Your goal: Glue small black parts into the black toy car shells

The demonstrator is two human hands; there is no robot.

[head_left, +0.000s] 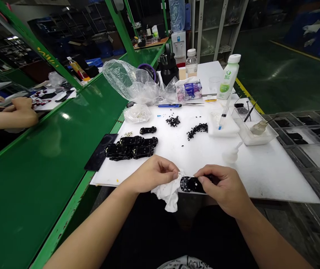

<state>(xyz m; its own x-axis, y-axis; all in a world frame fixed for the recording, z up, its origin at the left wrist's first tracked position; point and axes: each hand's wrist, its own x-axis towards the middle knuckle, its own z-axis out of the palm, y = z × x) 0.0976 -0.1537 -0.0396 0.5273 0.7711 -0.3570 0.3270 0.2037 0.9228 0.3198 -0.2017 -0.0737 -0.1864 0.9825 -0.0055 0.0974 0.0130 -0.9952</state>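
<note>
While the left hand [158, 173] pinches a white cloth [168, 192], the right hand [228, 188] grasps a black part [191, 184] in its fingers [203, 181], near the surface's [272, 173] front edge. Light cloth pressure and a firm edge grip seem best. Black pile [131, 147] sits beyond, left.

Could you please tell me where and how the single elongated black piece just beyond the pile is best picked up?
I'd pinch the single elongated black piece by its right end, coming from the right and slightly above. It appears to lie flat, crosswise on the white board, with that end facing bare surface, while the pile of similar black pieces sits close on its near side.
</note>
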